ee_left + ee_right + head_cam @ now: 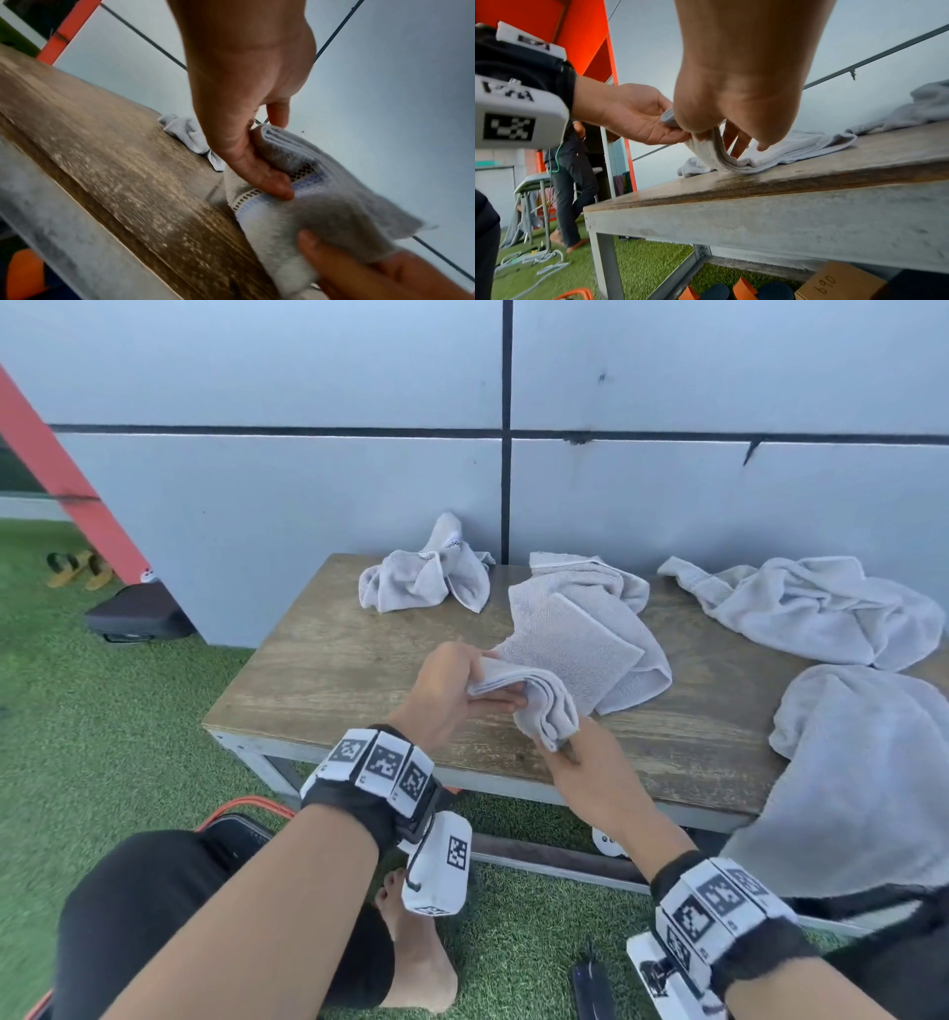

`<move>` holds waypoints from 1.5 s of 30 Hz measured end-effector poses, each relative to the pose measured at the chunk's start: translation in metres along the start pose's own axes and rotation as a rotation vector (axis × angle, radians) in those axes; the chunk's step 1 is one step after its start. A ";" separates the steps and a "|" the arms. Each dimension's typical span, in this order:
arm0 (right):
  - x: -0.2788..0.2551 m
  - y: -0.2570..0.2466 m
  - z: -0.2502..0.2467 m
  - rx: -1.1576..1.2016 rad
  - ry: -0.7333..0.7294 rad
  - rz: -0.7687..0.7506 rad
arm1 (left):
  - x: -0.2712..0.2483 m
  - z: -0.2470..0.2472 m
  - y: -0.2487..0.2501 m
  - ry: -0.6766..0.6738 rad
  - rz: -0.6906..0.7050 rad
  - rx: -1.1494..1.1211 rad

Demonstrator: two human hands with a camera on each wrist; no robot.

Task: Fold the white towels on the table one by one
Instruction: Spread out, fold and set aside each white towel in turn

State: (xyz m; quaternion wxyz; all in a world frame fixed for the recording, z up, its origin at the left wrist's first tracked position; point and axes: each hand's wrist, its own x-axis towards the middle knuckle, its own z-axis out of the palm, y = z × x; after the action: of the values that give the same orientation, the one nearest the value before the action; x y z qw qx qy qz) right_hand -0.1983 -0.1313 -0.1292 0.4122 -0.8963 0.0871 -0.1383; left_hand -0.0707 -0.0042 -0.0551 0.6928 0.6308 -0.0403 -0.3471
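Observation:
A small white towel (544,698), folded into several layers, is held just above the front of the wooden table (334,670). My left hand (493,683) grips its upper end, thumb beneath and fingers over the top. My right hand (562,747) pinches the lower end, which droops towards the table's front edge. In the left wrist view my left fingers (259,178) press the towel (334,203) near its patterned border. From the right wrist, the towel (713,154) curves down from both hands onto a second, partly folded towel (580,629) lying flat behind.
A crumpled towel (426,580) sits at the back left, another (811,608) at the back right, and a large one (868,762) hangs over the right edge. A grey wall backs the table. Sandals (77,567) lie on the grass. A cardboard box (839,284) sits under the table.

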 end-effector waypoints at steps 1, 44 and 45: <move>-0.001 -0.004 -0.004 0.074 0.016 0.036 | -0.001 -0.004 0.002 -0.028 0.016 0.059; 0.028 0.053 -0.029 0.098 0.201 0.536 | 0.077 0.031 -0.075 0.414 0.313 1.159; 0.029 0.054 -0.028 0.094 0.200 0.547 | 0.078 0.032 -0.075 0.427 0.297 1.168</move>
State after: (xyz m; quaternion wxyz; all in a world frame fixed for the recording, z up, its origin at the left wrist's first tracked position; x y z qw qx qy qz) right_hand -0.1819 -0.1942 -0.1478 0.4645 -0.8014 0.3592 -0.1138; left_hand -0.0599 -0.0702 -0.1460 0.2682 0.9474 -0.1710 -0.0350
